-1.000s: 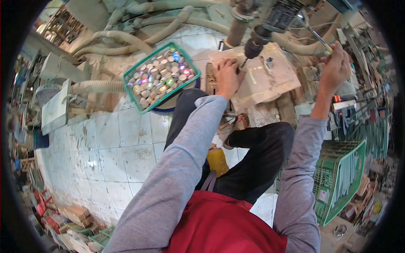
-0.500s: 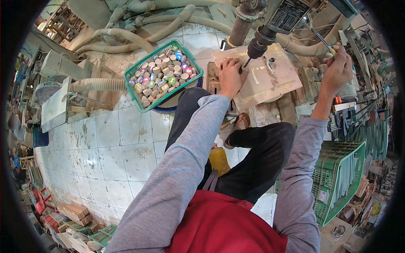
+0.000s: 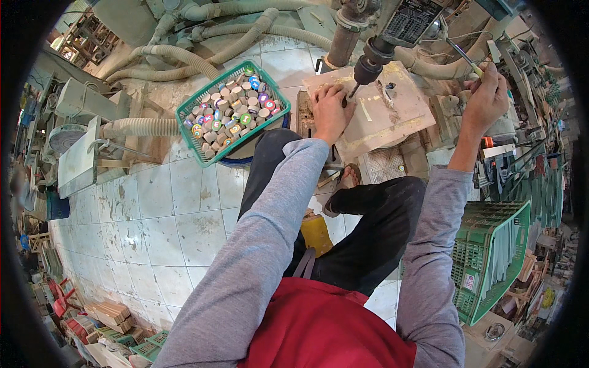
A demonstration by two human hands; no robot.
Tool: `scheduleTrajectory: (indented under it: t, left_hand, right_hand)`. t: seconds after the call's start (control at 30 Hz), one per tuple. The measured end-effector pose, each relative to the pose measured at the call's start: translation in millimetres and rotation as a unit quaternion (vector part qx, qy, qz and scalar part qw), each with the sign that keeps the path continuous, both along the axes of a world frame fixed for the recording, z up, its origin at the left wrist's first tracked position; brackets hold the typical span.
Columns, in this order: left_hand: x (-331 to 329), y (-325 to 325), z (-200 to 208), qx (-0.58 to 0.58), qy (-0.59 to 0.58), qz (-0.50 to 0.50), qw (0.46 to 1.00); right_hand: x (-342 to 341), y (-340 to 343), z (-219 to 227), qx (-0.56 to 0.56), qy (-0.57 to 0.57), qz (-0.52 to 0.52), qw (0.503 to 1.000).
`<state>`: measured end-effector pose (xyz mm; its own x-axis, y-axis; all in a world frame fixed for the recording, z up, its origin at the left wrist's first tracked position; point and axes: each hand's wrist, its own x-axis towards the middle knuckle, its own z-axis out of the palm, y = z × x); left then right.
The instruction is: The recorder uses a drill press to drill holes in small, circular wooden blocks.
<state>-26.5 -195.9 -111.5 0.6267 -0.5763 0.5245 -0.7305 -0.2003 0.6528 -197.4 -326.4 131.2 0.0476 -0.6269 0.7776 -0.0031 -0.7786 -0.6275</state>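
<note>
My left hand [image 3: 331, 113] rests on the wooden board [image 3: 402, 113] of a drill press, at its left edge. Its fingers are curled down beside the drill bit [image 3: 354, 90], and whatever they hold is hidden beneath them. The bit hangs from a dark chuck [image 3: 368, 66] just to the right of these fingers. Up at the right, my right hand [image 3: 486, 101] is closed round the feed lever [image 3: 464, 56] of the press, near its yellow-green end.
Left of the board, a green basket [image 3: 179, 116] holds many small round wooden pieces, some with coloured faces. A disc sander [image 3: 69, 138] stands far left. Thick dust hoses [image 3: 141, 127] cross the tiled floor. A green crate [image 3: 469, 260] sits by my right arm.
The whole view has shifted slightly. Both hands keep their places at the board and the lever.
</note>
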Motion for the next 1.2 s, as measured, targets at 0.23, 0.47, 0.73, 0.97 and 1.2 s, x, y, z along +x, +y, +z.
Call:
scheduleTrajectory:
  t: [0.23, 0.47, 0.73, 0.97, 1.2]
  left_hand:
    - [-1, 0, 1, -0.018, -0.001, 0.002, 1.0]
    - [0, -1, -7, 0.011, 0.003, -0.006, 1.0]
    - [-8, 9, 5, -0.033, 0.008, -0.009, 0.999]
    - [-94, 39, 10, 0.03, -0.089, -0.177, 0.98]
    - [-154, -12, 60, 0.073, -0.034, -0.169, 0.982]
  right_hand:
    - [1, 4, 3, 0.014, -0.003, -0.015, 1.0]
    - [6, -12, 67, 0.176, -0.047, 0.225, 0.957]
    - [-22, -7, -13, 0.339, -0.17, 0.32, 0.868]
    - [-103, -45, -179, 0.509, -0.293, 0.072, 0.806]
    - [-116, -42, -178, 0.358, -0.211, -0.162, 0.895]
